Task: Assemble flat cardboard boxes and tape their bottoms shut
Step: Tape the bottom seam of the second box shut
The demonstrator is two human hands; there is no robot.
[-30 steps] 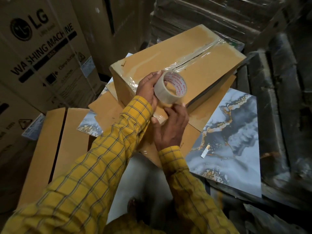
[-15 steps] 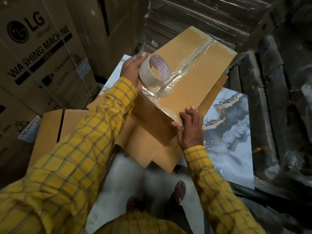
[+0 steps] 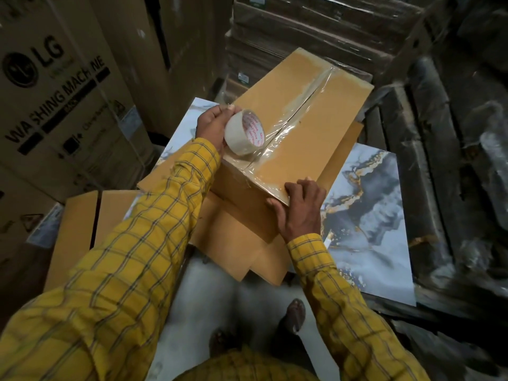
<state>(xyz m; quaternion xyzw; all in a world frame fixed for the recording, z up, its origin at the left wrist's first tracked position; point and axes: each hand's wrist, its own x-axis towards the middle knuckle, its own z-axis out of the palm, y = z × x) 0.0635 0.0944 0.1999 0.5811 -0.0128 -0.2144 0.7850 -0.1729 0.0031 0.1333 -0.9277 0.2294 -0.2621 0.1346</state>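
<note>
A brown cardboard box [image 3: 321,111] stands upside down in front of me, its bottom flaps closed and clear tape running along the centre seam. My left hand [image 3: 213,125] grips a roll of clear tape [image 3: 243,133] at the box's near left edge, with a strip stretched from the roll across the near end of the box. My right hand [image 3: 301,207] holds the box's near right corner, fingers on top and thumb on the side face. Flat cardboard sheets [image 3: 242,251] lie under the box.
A marble-patterned board [image 3: 376,215] lies under the cardboard on the right. More flat boxes [image 3: 82,232] lie at the left. A large washing machine carton [image 3: 55,105] stands at the left, wrapped cardboard stacks [image 3: 316,28] behind, dark wrapped bundles [image 3: 453,160] at the right. My feet [image 3: 295,314] are below.
The tape roll went from the box's near middle to its left edge, drawing a strip across the near end. My right hand moved from under the roll to the near right corner.
</note>
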